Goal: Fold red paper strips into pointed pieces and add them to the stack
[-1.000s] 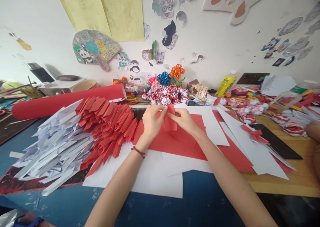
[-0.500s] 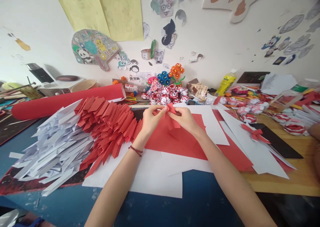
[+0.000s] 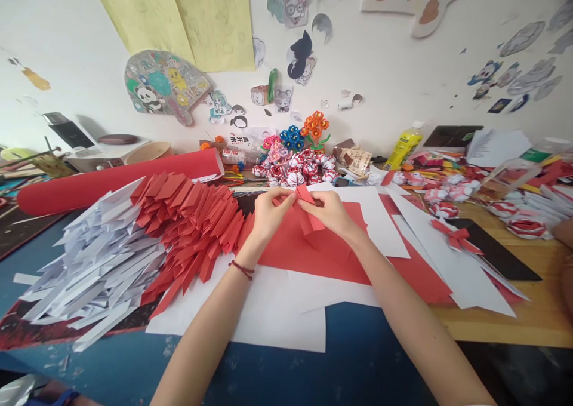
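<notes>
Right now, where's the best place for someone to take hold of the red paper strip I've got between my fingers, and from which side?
Probably the lower end of the red paper strip, coming from your side of the table. Your left hand and right hand pinch it higher up, while that end sticks out free between them.

Blue table [image 3: 358, 358]: white sheets [image 3: 277, 322]; dark mat [image 3: 20, 328] seemingly under paper strips [image 3: 102, 263].
</notes>
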{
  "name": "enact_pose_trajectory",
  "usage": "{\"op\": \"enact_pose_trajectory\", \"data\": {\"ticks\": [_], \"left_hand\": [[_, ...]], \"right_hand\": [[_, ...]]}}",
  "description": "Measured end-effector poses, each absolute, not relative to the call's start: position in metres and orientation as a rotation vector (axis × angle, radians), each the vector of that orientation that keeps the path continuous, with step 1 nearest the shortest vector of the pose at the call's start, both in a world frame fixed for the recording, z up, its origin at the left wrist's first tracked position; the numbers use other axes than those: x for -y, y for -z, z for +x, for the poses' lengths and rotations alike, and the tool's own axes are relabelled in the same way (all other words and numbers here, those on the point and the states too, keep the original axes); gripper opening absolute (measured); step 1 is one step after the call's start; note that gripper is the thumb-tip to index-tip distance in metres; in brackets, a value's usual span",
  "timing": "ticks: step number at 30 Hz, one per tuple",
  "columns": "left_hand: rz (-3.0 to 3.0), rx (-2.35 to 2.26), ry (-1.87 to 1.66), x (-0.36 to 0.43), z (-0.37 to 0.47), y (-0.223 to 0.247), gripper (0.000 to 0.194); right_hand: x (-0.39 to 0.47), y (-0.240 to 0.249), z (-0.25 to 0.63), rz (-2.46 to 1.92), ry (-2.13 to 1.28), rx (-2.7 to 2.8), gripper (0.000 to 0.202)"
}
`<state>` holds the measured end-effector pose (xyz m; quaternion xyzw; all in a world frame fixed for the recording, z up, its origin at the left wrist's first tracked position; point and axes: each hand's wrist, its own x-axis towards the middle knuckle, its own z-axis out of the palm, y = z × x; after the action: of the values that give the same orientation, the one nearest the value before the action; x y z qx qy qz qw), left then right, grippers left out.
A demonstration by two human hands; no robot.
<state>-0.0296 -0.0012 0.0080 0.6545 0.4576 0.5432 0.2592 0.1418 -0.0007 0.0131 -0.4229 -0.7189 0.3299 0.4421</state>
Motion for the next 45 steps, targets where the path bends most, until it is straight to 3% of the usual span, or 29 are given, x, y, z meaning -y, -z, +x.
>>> {"op": "enact_pose_trajectory", "data": {"ticks": [33, 37, 45], "left_hand": [[2.057, -1.358, -1.350, 0.0096, -0.0284, -0.0148, 0.024], [2.178, -1.457, -1.249, 0.0106, -0.0268, -0.0107, 0.032], [2.266, -1.402, -1.268, 0.0111, -0.0233, -0.0079, 0.030]], "right_hand": [[0.0012, -0.0126, 0.1425, -1.094, -0.794, 1.774, 0.051], [-0.0001, -0.0110, 0.1431, -1.066, -0.848, 1.769, 0.047], [0.0029, -0.0123, 0.1407, -1.017, -1.041, 1.696, 0.041]]}}
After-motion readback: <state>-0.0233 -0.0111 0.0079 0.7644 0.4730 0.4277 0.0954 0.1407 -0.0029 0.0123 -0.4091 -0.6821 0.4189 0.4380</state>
